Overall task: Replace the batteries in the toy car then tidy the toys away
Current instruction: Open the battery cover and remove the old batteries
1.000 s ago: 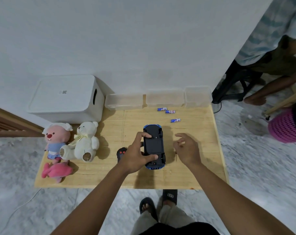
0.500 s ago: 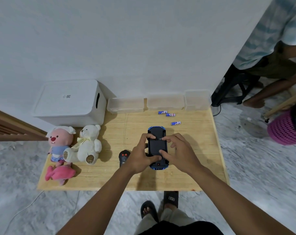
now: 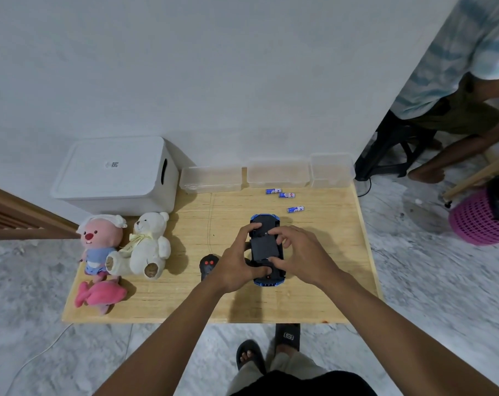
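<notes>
The blue toy car [image 3: 266, 247] lies upside down on the wooden table [image 3: 185, 295], its black underside facing up. My left hand [image 3: 235, 262] grips the car's left side, thumb on the near end. My right hand [image 3: 298, 254] holds the right side, its fingertips pressing on the black underside panel. Three blue batteries lie beyond the car: two [image 3: 273, 191] [image 3: 286, 195] close together and one [image 3: 295, 209] nearer. A black remote [image 3: 207, 265] with red buttons sits just left of my left hand.
A white lidded box [image 3: 114, 175] stands at the back left. Three clear plastic tubs [image 3: 211, 178] [image 3: 276, 174] [image 3: 331, 170] line the wall. A pink plush [image 3: 98, 241], a white teddy bear [image 3: 146, 247] and a pink fish plush [image 3: 99, 292] sit at the left. A seated person [image 3: 454, 90] and pink basket [image 3: 476, 221] are at the right.
My right hand has come from hovering beside the car onto its underside and now presses there. My left hand keeps its grip on the car.
</notes>
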Available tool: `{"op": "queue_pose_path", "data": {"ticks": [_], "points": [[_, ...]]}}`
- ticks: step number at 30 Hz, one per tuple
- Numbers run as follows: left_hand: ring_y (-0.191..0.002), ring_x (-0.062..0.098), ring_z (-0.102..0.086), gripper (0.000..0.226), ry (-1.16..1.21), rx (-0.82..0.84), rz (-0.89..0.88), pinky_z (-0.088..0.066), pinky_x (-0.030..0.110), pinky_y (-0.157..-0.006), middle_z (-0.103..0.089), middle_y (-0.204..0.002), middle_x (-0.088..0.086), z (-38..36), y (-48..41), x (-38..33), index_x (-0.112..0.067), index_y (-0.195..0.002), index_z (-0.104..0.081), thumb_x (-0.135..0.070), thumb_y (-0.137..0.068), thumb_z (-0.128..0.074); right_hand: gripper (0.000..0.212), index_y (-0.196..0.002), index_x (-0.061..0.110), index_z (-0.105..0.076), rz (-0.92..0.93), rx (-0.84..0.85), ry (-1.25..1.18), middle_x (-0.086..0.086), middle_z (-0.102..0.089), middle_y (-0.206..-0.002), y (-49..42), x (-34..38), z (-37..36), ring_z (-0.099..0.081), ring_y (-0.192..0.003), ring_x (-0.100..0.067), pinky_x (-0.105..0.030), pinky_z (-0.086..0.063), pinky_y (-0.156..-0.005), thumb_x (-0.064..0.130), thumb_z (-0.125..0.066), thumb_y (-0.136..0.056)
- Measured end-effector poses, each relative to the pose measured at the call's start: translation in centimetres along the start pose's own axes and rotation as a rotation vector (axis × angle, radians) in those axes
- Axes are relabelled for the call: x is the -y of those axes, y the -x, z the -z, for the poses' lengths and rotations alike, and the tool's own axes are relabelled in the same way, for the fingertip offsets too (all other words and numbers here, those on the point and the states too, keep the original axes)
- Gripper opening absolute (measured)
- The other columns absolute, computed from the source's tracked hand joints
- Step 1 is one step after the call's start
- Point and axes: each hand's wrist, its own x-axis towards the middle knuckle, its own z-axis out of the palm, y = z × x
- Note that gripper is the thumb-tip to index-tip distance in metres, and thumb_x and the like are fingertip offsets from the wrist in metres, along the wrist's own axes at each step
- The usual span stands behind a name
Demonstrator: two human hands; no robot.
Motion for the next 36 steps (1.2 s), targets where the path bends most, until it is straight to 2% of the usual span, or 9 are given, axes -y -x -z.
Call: {"op": "queue_pose_path", "data": {"ticks": [3,8,14,17,20,24,29,32,36], "points": [[-0.091,0.033,-0.074,0.095,0.025,0.010,-0.004,-0.062,0.050,-0.086,-0.061,-0.130,0.003,-0.1,-0.1,-0.1,-0.052,-0.142,-0.035,-0.006,-0.077,-0.087,0.057,-0.127,0.033,-0.061,0.011,-0.029,0.005,0.017,-0.057,-0.096,0.1,0.0,0.2,-0.053,-0.087,-0.001,-0.027,-0.051,-0.084,0.035,-0.084,-0.075],[-0.115,0.030,-0.066,0.094,0.050,0.003,0.014,-0.062,0.046,-0.089,-0.061,-0.129,-0.002,0.0,-0.8,0.3,-0.054,-0.139,-0.037,-0.005,-0.076,-0.088,0.055,-0.122,0.036,-0.065,-0.062,-0.234,-0.009,0.016,-0.058,-0.096,1.2,-2.7,2.2,-0.055,-0.086,-0.004,-0.014,-0.045,-0.074,0.037,-0.085,-0.071],[-0.106,0.024,-0.071,0.098,0.066,0.016,0.050,-0.063,0.046,-0.087,-0.062,-0.128,0.006,0.4,-1.4,1.2,-0.053,-0.140,-0.037,-0.004,-0.075,-0.090,0.055,-0.121,0.027,-0.069,-0.311,-0.168,0.068,0.014,-0.054,-0.099,4.0,-8.9,2.8,-0.053,-0.087,-0.004,-0.032,-0.054,-0.083,0.026,-0.089,-0.070],[-0.104,0.024,-0.073,0.097,0.060,0.024,0.052,-0.064,0.045,-0.086,-0.063,-0.129,0.005,0.3,-1.7,1.3,-0.053,-0.140,-0.037,-0.004,-0.075,-0.090,0.056,-0.122,0.025,-0.069,-0.330,-0.139,0.103,0.011,-0.054,-0.099,4.6,-10.6,2.1,-0.055,-0.095,-0.010,-0.040,-0.056,-0.086,0.023,-0.087,-0.069],[-0.096,0.027,-0.076,0.097,0.064,0.036,0.055,-0.064,0.046,-0.085,-0.062,-0.130,0.005,0.2,-1.9,1.2,-0.051,-0.141,-0.037,-0.002,-0.075,-0.089,0.058,-0.126,0.028,-0.067,-0.357,-0.127,0.128,0.010,-0.054,-0.103,4.7,-11.5,1.6,-0.056,-0.099,-0.013,-0.040,-0.056,-0.086,0.025,-0.086,-0.071],[-0.094,0.027,-0.076,0.097,0.048,0.045,0.055,-0.064,0.046,-0.085,-0.061,-0.130,0.005,0.1,-1.8,1.2,-0.049,-0.142,-0.036,-0.002,-0.076,-0.089,0.059,-0.129,0.028,-0.064,-0.381,-0.138,0.137,0.012,-0.051,-0.103,4.7,-10.7,1.6,-0.056,-0.098,-0.011,-0.034,-0.054,-0.083,0.026,-0.085,-0.074],[-0.097,0.027,-0.075,0.099,0.000,0.012,0.040,-0.062,0.051,-0.089,-0.060,-0.132,0.004,-0.4,-1.9,1.2,-0.052,-0.141,-0.033,-0.008,-0.074,-0.091,0.019,-0.097,0.028,-0.070,-0.347,-0.318,-0.017,0.011,-0.058,-0.096,2.7,-5.7,0.9,-0.063,-0.086,-0.013,-0.032,-0.055,-0.074,0.029,-0.081,-0.081],[-0.085,0.030,-0.076,0.100,-0.030,-0.013,0.016,-0.062,0.051,-0.085,-0.056,-0.130,0.004,-1.0,-2.0,0.8,-0.050,-0.141,-0.030,-0.008,-0.073,-0.090,0.017,-0.090,0.032,-0.070,-0.297,-0.331,-0.048,0.017,-0.059,-0.095,1.0,-1.4,-0.2,-0.063,-0.084,-0.007,-0.029,-0.053,-0.071,0.041,-0.080,-0.079],[-0.086,0.023,-0.075,0.099,-0.043,-0.054,-0.043,-0.061,0.028,-0.070,-0.056,-0.127,-0.003,-1.8,-1.9,0.1,-0.044,-0.143,-0.028,-0.005,-0.075,-0.088,0.025,-0.082,0.026,-0.071,-0.253,-0.428,0.124,0.012,-0.063,-0.082,-0.2,1.5,-1.6,-0.064,-0.076,-0.015,-0.034,-0.053,-0.068,0.047,-0.081,-0.072]]}}
